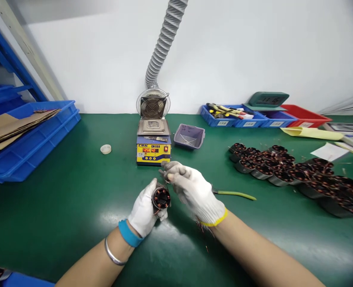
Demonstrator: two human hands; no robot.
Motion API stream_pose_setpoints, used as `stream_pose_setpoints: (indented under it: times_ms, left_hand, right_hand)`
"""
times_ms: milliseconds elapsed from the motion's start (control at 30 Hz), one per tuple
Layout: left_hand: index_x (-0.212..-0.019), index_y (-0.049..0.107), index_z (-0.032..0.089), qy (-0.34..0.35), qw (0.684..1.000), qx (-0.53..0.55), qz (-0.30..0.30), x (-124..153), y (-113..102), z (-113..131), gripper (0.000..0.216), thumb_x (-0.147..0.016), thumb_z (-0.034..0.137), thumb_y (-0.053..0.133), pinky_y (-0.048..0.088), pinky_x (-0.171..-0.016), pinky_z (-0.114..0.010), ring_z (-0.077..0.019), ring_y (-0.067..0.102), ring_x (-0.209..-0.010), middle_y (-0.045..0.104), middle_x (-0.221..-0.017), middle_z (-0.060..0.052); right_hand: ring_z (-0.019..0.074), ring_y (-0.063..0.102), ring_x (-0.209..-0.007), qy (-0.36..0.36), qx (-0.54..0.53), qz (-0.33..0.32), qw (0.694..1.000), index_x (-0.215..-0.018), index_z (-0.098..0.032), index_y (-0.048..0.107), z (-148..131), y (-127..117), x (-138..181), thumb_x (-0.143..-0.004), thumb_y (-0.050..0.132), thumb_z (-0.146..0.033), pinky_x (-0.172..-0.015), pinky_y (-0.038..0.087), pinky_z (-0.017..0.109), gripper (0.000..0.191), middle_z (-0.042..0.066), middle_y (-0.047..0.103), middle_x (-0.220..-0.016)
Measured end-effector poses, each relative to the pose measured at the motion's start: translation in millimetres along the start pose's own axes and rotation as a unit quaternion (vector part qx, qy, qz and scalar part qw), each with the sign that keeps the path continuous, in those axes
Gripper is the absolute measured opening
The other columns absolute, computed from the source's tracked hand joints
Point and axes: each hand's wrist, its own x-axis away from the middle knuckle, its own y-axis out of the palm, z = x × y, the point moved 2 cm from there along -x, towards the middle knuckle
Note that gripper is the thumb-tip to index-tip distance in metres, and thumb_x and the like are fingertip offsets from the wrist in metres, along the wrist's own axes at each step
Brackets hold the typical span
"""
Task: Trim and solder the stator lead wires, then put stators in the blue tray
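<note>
My left hand (144, 209), in a white glove with a blue cuff, is wrapped round a motor stator (161, 198). The stator is a ring with copper windings and a dark inner face, its open end turned toward me. My right hand (191, 189), gloved in white with greyed fingertips, is closed in a pinch just above the stator's top edge. A thin wire seems to run from the stator up to those fingertips, mostly hidden by them. Just beyond the fingers stands a yellow and blue solder pot (154, 149) with a lit red display.
Green-handled pliers (236, 194) lie right of my right hand, partly hidden. Many wound stators (279, 177) stand in rows at the right. Behind are a purple-grey tray (190, 136), blue tool bins (234, 121) and a red bin (306, 113). A small white cap (106, 149) lies left.
</note>
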Motion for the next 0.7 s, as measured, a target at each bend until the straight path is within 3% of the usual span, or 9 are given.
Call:
stream_pose_setpoints:
  times_ms: [67, 133, 200, 300, 400, 500, 600, 700]
  left_hand:
    - [-0.066, 0.048, 0.018, 0.035, 0.999, -0.015, 0.028, -1, -5, 0, 0.044, -0.073, 0.060, 0.058, 0.026, -0.031, -0.019, -0.0049, 0.032, -0.028, 0.050, -0.047, 0.003]
    - [-0.067, 0.048, 0.018, 0.059, 0.997, -0.024, 0.045, -2, -9, 0, 0.044, -0.073, 0.061, 0.057, 0.027, -0.031, -0.020, -0.0049, 0.032, -0.029, 0.051, -0.048, 0.003]
    - [-0.068, 0.047, 0.018, 0.081, 0.995, -0.033, 0.055, -2, -12, 0, 0.044, -0.076, 0.061, 0.054, 0.028, -0.032, -0.020, -0.0054, 0.033, -0.030, 0.048, -0.047, 0.005]
    - [-0.069, 0.048, 0.018, 0.113, 0.990, -0.062, 0.056, -2, -13, 0, 0.042, -0.078, 0.059, 0.053, 0.029, -0.032, -0.019, -0.0056, 0.035, -0.032, 0.044, -0.048, 0.006]
    - [-0.070, 0.049, 0.017, 0.125, 0.988, -0.075, 0.057, -1, -11, 1, 0.041, -0.078, 0.057, 0.055, 0.029, -0.033, -0.019, -0.0055, 0.036, -0.035, 0.045, -0.051, 0.006]
    - [-0.069, 0.048, 0.018, 0.072, 0.996, -0.012, 0.053, -1, -7, 1, 0.039, -0.077, 0.056, 0.055, 0.028, -0.033, -0.020, -0.0059, 0.034, -0.033, 0.044, -0.048, 0.006]
    - [-0.065, 0.045, 0.019, 0.006, 0.997, 0.056, 0.058, -2, -4, 0, 0.039, -0.080, 0.054, 0.050, 0.023, -0.032, -0.020, -0.0058, 0.030, -0.029, 0.044, -0.043, 0.005]
    - [-0.062, 0.043, 0.019, -0.022, 0.993, 0.072, 0.092, -3, -6, 1, 0.039, -0.083, 0.052, 0.045, 0.020, -0.033, -0.020, -0.0054, 0.030, -0.028, 0.050, -0.045, 0.001]
  right_hand:
    - [0.0156, 0.056, -0.077, 0.000, -0.098, 0.075, 0.992, -0.063, -0.019, 0.060, 0, -9, -6, -0.063, 0.070, -0.024, -0.074, 0.049, 0.035, 0.011, 0.002, 0.059, -0.083]
    - [0.0163, 0.057, -0.078, -0.010, -0.072, 0.095, 0.993, -0.067, -0.020, 0.062, -5, -15, -7, -0.063, 0.071, -0.027, -0.073, 0.050, 0.034, 0.012, 0.003, 0.061, -0.088]
    - [0.0182, 0.059, -0.080, -0.002, 0.075, 0.029, 0.997, -0.068, -0.018, 0.063, -9, -14, -3, -0.065, 0.070, -0.028, -0.072, 0.050, 0.034, 0.012, 0.005, 0.063, -0.089]
    - [0.0211, 0.060, -0.085, -0.003, 0.270, -0.079, 0.960, -0.068, -0.017, 0.063, -5, 1, 11, -0.069, 0.065, -0.025, -0.077, 0.049, 0.036, 0.008, 0.007, 0.064, -0.090]
    - [0.0202, 0.060, -0.090, -0.081, 0.308, -0.069, 0.945, -0.066, -0.019, 0.059, 3, 15, 24, -0.073, 0.057, -0.019, -0.081, 0.048, 0.036, 0.007, 0.006, 0.064, -0.087]
    - [0.0205, 0.059, -0.093, -0.149, 0.263, -0.030, 0.953, -0.067, -0.020, 0.057, 10, 17, 25, -0.074, 0.059, -0.017, -0.084, 0.048, 0.037, 0.007, 0.005, 0.063, -0.086]
    - [0.0215, 0.061, -0.090, -0.104, 0.109, 0.023, 0.988, -0.070, -0.020, 0.059, 6, 2, 13, -0.075, 0.062, -0.022, -0.081, 0.050, 0.041, 0.006, 0.006, 0.063, -0.085]
    - [0.0221, 0.061, -0.091, -0.076, -0.053, 0.100, 0.991, -0.074, -0.021, 0.060, -9, -17, 1, -0.072, 0.067, -0.028, -0.081, 0.051, 0.043, 0.010, 0.005, 0.065, -0.086]
